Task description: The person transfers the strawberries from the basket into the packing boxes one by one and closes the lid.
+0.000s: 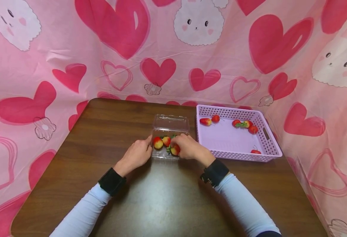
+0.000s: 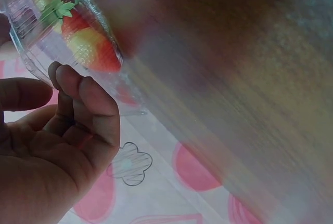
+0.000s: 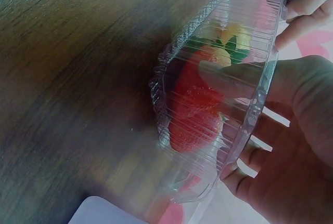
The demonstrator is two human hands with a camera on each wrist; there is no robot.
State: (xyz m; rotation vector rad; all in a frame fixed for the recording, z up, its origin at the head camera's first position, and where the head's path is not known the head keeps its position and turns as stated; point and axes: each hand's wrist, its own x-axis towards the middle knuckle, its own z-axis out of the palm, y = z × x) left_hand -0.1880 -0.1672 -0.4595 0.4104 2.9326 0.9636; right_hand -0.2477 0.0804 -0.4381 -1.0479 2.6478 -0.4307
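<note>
A clear plastic clamshell box stands on the table with its lid folded back. Inside lie several red and yellow strawberries, some with green leaves. At the box's left rim, my left hand pinches the edge between thumb and fingers. My right hand reaches over the right rim. Its thumb and a finger hold a strawberry inside the box; through the ribbed wall, the right wrist view shows the thumb against red fruit. The right hand partly covers the fruit there.
A lilac perforated basket sits right of the box, holding several strawberries and other small red fruit. The brown wooden table ends at a pink heart-patterned cloth behind.
</note>
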